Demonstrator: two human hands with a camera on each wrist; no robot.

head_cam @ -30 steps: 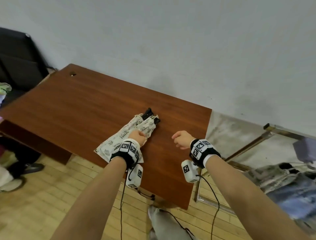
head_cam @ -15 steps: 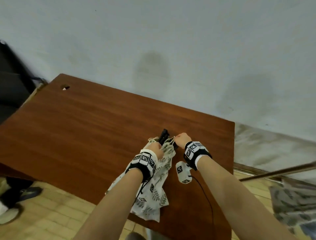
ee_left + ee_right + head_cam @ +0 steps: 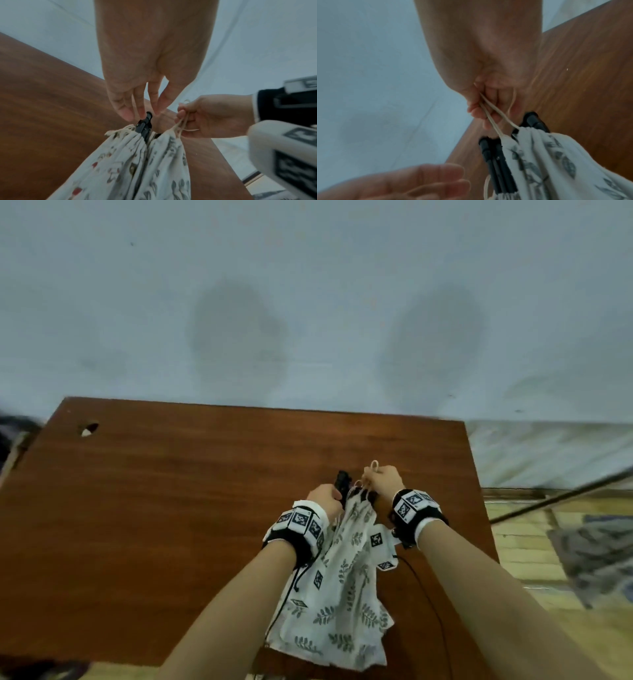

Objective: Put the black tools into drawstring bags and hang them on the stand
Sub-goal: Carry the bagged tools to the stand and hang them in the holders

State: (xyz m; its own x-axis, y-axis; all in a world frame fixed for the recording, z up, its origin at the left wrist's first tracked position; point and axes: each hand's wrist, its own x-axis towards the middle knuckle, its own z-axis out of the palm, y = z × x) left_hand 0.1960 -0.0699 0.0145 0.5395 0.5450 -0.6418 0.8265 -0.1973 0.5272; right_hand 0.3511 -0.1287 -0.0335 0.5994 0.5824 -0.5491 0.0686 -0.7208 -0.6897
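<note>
A white drawstring bag (image 3: 346, 587) with a leaf print hangs over the brown table (image 3: 171, 508). The end of a black tool (image 3: 342, 481) sticks out of its gathered mouth. My right hand (image 3: 371, 477) grips the bag's cream drawstring (image 3: 491, 119) and pulls it taut up and away from the mouth. My left hand (image 3: 145, 112) has straight fingers, their tips right at the top of the black tool (image 3: 145, 124). In the right wrist view the left hand (image 3: 458, 175) lies spread beside the tool (image 3: 494, 159) and bag (image 3: 547, 155).
The table has a cable hole (image 3: 88, 429) at its far left and ends against a pale wall. To the right of the table, a dark metal bar (image 3: 565, 498) slants over the floor above a patterned cloth (image 3: 599, 559).
The bag lay flat under my left hand; now it is lifted by its mouth. My right hand moved in from the right and took the drawstring. The bag's mouth has gathered.
</note>
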